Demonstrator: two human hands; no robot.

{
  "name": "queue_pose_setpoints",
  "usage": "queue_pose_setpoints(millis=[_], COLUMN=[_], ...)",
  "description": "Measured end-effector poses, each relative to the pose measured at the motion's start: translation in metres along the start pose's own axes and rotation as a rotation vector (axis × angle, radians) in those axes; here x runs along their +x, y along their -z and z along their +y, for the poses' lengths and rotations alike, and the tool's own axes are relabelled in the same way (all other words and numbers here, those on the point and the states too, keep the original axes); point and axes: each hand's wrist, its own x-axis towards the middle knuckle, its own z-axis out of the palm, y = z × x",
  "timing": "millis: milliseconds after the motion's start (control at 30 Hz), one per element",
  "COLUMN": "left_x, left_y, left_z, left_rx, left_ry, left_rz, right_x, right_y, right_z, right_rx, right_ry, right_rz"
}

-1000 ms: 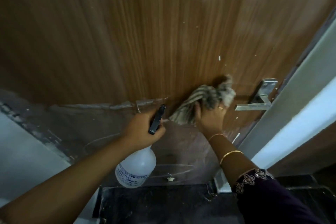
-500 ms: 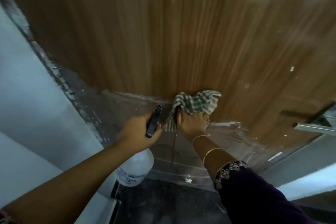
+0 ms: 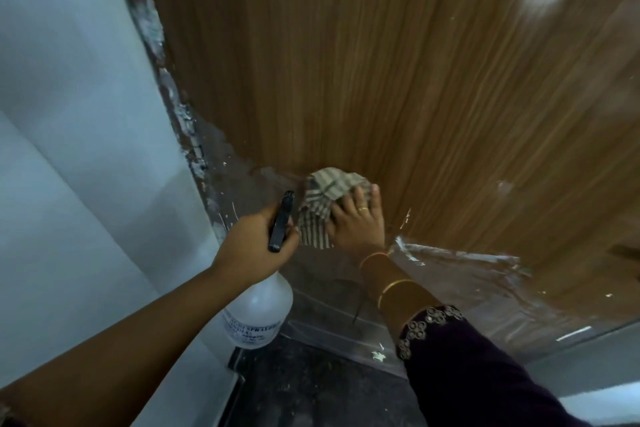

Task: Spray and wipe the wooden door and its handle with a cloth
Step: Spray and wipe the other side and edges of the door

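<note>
The right hand [image 3: 356,224] lies flat on the cloth [image 3: 323,206], fingers straight and slightly spread, pressing it against the door [image 3: 346,62]. The cloth is a crumpled checked rag in grey and cream. It sits low on the door, where the brown wood grain meets a greyish, smeared band [image 3: 450,291] flecked with white. A ring [image 3: 363,209] shows on one finger, and two bangles [image 3: 394,288] circle the wrist above a dark sleeve [image 3: 478,378] with an embroidered cuff.

The left hand [image 3: 254,244] is just beside the cloth. Its fingers are curled round the neck of the bottle [image 3: 258,310], gripping it under the black spray head [image 3: 281,220], which points up toward the door. The bottle's white, translucent body hangs below the hand. Its label carries blue print: the top line seems to read "SPRAYER", and the rest is too blurred to read.

A pale wall [image 3: 69,114] stands left of the door, with rough white patches along the join. The floor [image 3: 311,392] below is dark.
</note>
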Motion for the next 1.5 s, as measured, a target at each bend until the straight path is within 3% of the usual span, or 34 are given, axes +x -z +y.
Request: queue_pose_setpoints(millis=[167, 300, 533, 667, 767, 867, 1067, 1267, 1367, 1500], left_x=[-0.001, -0.005, -0.009, -0.012, -0.009, -0.005, 0.001, 0.007, 0.009, 0.011], left_y=[0.012, 0.023, 0.040, 0.051, 0.062, 0.071, 0.081, 0.089, 0.093, 0.093], left_z=[-0.023, -0.038, -0.062, -0.067, -0.069, -0.069, -0.078, -0.081, -0.083, -0.086], left_rx=[-0.051, -0.039, 0.026, -0.025, -0.081, -0.089, -0.142, -0.142, -0.122, -0.109], left_ry=[-0.015, -0.041, 0.076, 0.098, 0.092, 0.089, 0.128, 0.192, 0.250, 0.276], left_rz=[-0.035, 0.003, 0.165, 0.212, 0.254, 0.293, 0.379, 0.398, 0.449, 0.451], right_x=[-0.016, -0.014, 0.021, 0.059, 0.085, 0.113, 0.159, 0.204, 0.224, 0.233], right_y=[-0.014, -0.002, 0.019, 0.027, 0.026, 0.040, 0.108, 0.204, 0.245, 0.246], right_z=[0.014, -0.001, -0.041, -0.076, -0.100, -0.113, -0.105, -0.088, -0.087, -0.092], right_rx=[0.076, 0.036, -0.162, -0.312, -0.505, -0.631, -0.583, -0.339, -0.233, -0.234], right_ry=[-0.259, -0.302, -0.062, 0.234, 0.433, 0.522, 0.504, 0.218, 0.143, 0.171], right_rz=[0.123, 0.030, -0.045, -0.267, -0.142, 0.028, 0.374, 0.791, 0.899, 0.925])
